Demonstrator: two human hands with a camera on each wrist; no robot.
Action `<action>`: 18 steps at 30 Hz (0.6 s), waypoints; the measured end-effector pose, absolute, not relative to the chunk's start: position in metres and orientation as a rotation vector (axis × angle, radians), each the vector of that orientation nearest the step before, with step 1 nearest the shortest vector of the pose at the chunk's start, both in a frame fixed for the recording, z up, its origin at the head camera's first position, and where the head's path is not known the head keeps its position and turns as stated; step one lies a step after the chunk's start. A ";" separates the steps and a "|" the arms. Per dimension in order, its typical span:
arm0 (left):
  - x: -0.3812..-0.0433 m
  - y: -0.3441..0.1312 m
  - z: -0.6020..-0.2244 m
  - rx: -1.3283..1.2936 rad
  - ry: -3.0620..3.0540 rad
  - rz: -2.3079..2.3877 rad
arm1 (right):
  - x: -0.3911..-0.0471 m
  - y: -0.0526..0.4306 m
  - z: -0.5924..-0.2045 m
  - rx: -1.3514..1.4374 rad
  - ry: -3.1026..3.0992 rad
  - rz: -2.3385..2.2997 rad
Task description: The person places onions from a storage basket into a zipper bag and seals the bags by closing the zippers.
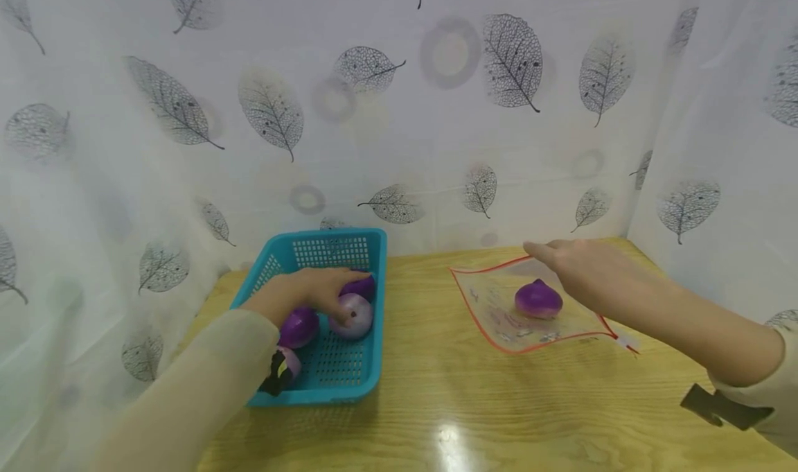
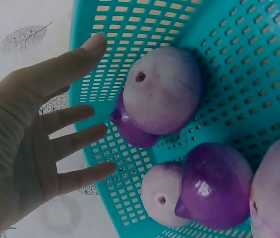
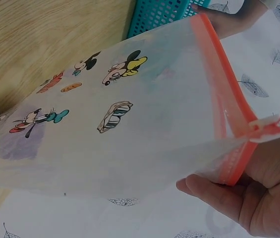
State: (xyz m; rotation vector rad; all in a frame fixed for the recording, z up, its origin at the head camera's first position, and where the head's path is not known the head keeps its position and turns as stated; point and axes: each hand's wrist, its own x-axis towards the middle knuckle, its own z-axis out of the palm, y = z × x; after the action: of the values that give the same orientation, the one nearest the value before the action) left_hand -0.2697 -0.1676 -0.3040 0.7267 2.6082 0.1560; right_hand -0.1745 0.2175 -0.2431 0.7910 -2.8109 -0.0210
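My left hand reaches over the blue-green basket, thumb and fingers spread apart around a pale purple onion. In the left wrist view the same hand shows a gap between its fingertips and that onion. Several more purple onions lie in the basket. On the right, a clear zip bag with a red-orange edge and cartoon prints has one dark purple onion inside. My right hand pinches the bag's zip edge between thumb and fingers.
Basket and bag are on a wood-grain table. A white curtain with grey leaf prints hangs behind and at both sides. A dark strap piece sits at the right sleeve.
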 end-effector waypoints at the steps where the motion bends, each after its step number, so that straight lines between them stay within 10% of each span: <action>1: -0.271 -0.167 -0.305 0.711 2.605 0.165 | -0.175 0.218 -0.244 0.805 -2.793 -0.023; 18: -0.286 -0.157 -0.326 0.583 2.521 0.199 | -0.176 0.220 -0.246 0.848 -2.763 -0.048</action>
State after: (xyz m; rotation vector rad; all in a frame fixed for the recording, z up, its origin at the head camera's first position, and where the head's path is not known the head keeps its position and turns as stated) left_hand -0.2855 -0.1571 -0.3260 0.5826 2.5212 0.1995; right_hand -0.1762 0.2203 -0.2459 0.8485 -2.7626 -0.0479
